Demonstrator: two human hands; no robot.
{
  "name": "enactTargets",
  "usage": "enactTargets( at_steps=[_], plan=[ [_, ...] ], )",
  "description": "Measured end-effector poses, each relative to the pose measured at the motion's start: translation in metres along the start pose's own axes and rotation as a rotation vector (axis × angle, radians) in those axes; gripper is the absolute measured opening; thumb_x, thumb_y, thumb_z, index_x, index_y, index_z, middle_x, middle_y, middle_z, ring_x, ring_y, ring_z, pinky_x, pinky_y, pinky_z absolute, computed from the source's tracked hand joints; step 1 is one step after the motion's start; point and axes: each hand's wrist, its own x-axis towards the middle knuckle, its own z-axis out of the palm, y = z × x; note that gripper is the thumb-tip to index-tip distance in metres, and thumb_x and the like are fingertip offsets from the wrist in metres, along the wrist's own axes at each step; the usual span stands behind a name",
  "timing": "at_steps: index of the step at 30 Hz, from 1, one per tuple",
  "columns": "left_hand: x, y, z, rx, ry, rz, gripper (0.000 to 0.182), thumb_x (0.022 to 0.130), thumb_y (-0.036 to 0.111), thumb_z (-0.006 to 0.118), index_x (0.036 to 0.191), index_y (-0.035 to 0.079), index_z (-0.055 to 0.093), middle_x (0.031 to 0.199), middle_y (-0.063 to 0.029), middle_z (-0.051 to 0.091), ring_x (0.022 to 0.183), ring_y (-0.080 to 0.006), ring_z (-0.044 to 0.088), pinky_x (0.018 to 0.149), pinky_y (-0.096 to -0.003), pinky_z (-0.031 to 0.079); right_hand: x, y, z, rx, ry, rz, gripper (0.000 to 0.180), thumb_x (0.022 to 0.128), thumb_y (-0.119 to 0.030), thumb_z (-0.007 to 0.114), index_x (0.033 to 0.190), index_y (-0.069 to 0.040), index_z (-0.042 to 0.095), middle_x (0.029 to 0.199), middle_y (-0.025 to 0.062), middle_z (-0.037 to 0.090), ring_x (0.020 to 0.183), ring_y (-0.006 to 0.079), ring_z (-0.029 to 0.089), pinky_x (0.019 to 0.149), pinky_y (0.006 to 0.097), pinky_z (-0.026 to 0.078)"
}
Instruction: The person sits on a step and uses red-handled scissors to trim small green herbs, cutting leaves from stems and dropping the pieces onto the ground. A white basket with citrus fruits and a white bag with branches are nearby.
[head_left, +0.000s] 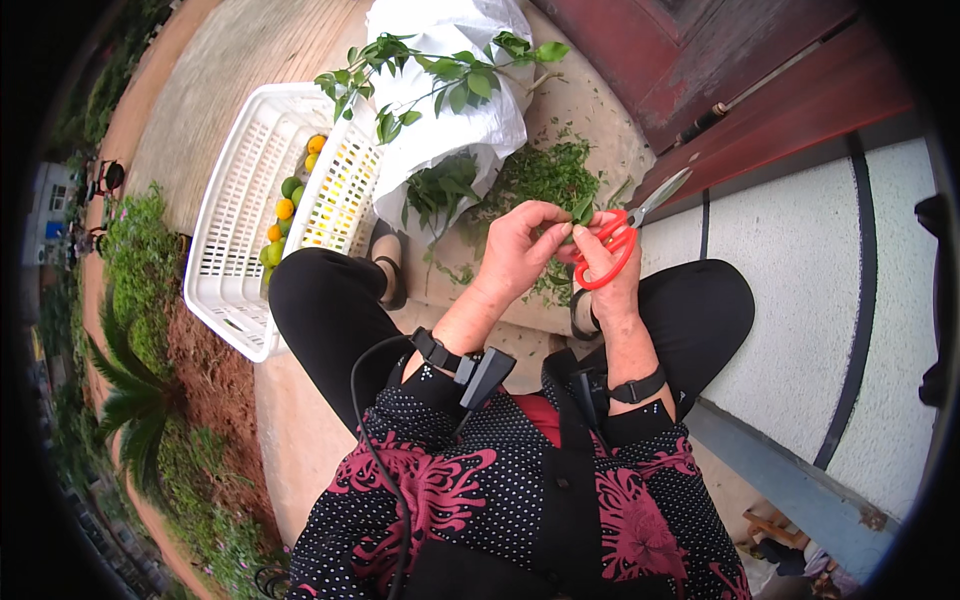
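Note:
Both hands meet in front of me above a heap of cut green leaves (551, 176) on the ground. My left hand (525, 244) pinches a small green leaf (581, 211) between thumb and fingers. Red-handled scissors (619, 247) rest in my right hand (609, 262), their blades pointing up and to the right, away from the leaf. The right thumb also touches the leaf's lower end. A white woven sack (450, 142) lies beyond, with a leafy branch (465, 75) across it and more leafy stems (442, 191) at its near edge.
A white plastic crate (225, 315) holding orange and green citrus fruits (285, 208) stands left of my knee. On the right are a dark red wooden door (795, 120) and a pale threshold floor (780, 225). Plants (135, 255) grow in a soil bed at the far left.

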Motion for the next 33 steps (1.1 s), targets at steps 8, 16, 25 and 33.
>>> enactTargets(
  at_steps=[8,16,25,33],
  plan=[
    [-0.001,0.011,-0.009,-0.118,-0.130,-0.280,0.025,0.089,0.007,0.067,0.112,-0.001,0.063,0.087,-0.0018,0.068,0.077,-0.0062,0.061,0.071,-0.0225,0.050,0.000,0.002,-0.001,0.039,-0.017,0.078,0.018,0.088,-0.010,0.069,0.097,-0.001,0.057,0.086,0.0063,0.064,0.065,0.0148,0.065,0.060,0.0290,0.057],
    [0.014,-0.024,-0.053,-0.411,0.006,-0.382,0.022,0.091,0.022,0.068,0.101,0.002,0.069,0.084,0.0004,0.067,0.075,-0.0073,0.058,0.069,-0.0213,0.046,0.005,-0.006,-0.008,0.164,0.065,0.004,0.019,0.089,-0.008,0.067,0.103,-0.003,0.057,0.086,0.0059,0.062,0.068,0.0173,0.066,0.063,0.0367,0.060],
    [0.008,-0.027,-0.067,-0.382,-0.223,-0.598,0.042,0.088,0.041,0.068,0.109,0.005,0.065,0.087,0.0026,0.065,0.077,-0.0045,0.053,0.065,-0.0190,0.039,0.009,-0.004,-0.011,0.143,0.070,-0.010,0.020,0.090,-0.006,0.065,0.108,-0.004,0.057,0.086,0.0052,0.063,0.075,0.0165,0.066,0.067,0.0385,0.061],
    [0.000,-0.030,-0.025,-0.733,-0.168,-0.642,0.025,0.087,0.024,0.073,0.104,0.006,0.069,0.090,0.0032,0.067,0.075,-0.0043,0.054,0.065,-0.0203,0.042,0.007,-0.004,-0.008,0.116,0.051,0.019,0.025,0.087,-0.001,0.064,0.110,0.001,0.052,0.090,0.0102,0.061,0.072,0.0183,0.066,0.067,0.0355,0.060]
  ],
)
